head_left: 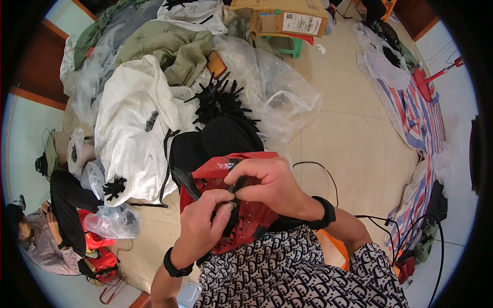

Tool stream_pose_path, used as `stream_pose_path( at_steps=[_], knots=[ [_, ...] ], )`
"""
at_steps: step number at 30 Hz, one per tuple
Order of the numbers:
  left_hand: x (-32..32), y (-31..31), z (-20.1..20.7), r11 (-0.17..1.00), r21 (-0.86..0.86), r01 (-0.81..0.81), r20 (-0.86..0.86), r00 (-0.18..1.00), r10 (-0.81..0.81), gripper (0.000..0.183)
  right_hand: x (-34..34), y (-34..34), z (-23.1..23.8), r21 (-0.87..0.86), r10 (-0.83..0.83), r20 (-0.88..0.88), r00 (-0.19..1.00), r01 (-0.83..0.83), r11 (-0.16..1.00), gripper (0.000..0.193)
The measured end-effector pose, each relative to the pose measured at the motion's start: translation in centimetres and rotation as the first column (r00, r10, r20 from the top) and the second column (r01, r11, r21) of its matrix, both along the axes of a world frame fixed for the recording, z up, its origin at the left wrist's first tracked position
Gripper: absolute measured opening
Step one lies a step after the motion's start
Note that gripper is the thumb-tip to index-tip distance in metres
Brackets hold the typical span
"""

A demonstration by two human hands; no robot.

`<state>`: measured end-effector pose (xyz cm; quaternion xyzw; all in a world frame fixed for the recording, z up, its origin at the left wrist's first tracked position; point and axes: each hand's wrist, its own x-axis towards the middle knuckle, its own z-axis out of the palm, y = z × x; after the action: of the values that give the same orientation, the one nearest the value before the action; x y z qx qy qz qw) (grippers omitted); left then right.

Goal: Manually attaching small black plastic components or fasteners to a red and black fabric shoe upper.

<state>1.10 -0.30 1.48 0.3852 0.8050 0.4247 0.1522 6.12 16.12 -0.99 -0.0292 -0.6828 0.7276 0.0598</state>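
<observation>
My left hand (203,222) and my right hand (275,186) meet over my lap, thumbs and fingers closed in pinches. Between them is a short black strap (236,186), gripped from both sides. A small shiny piece (232,203), perhaps metal, shows at my left fingertips; its kind is too small to tell. Beneath the hands a red plastic bag (218,167) lies open across my lap, with dark pieces partly hidden inside. Just beyond my knees rests a bundle of short black straps (220,102), their ends sticking out in all directions.
White cloth sacks (136,113), an olive cloth (164,46) and clear plastic bags (287,102) are heaped ahead. A cardboard box (287,20) sits on a green stool (290,46). Another person (51,236) sits at left. Striped sheeting (411,118) and black cables (393,226) lie at right.
</observation>
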Motion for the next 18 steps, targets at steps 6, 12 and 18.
stream_pose_path(
  at_steps=[6, 12, 18],
  knots=[
    [0.2, 0.0, -0.4, 0.999, 0.029, -0.019, 0.009, 1.0, 0.019, 0.017, 0.1, 0.0, 0.0, 0.201, -0.049, -0.124, 0.991, 0.073, 0.977, 0.019],
    [0.4, -0.2, -1.0, 0.996, 0.059, -0.065, 0.115, 0.992, 0.058, 0.019, 0.0, 0.0, 0.2, 0.332, 0.021, -0.291, 0.957, 0.081, 0.94, 0.021],
    [0.4, -0.3, -0.7, 0.995, 0.051, -0.09, 0.189, 0.979, 0.078, 0.019, 0.2, -0.3, 0.0, 0.461, 0.06, -0.466, 0.883, 0.184, 0.868, 0.026]
  ],
)
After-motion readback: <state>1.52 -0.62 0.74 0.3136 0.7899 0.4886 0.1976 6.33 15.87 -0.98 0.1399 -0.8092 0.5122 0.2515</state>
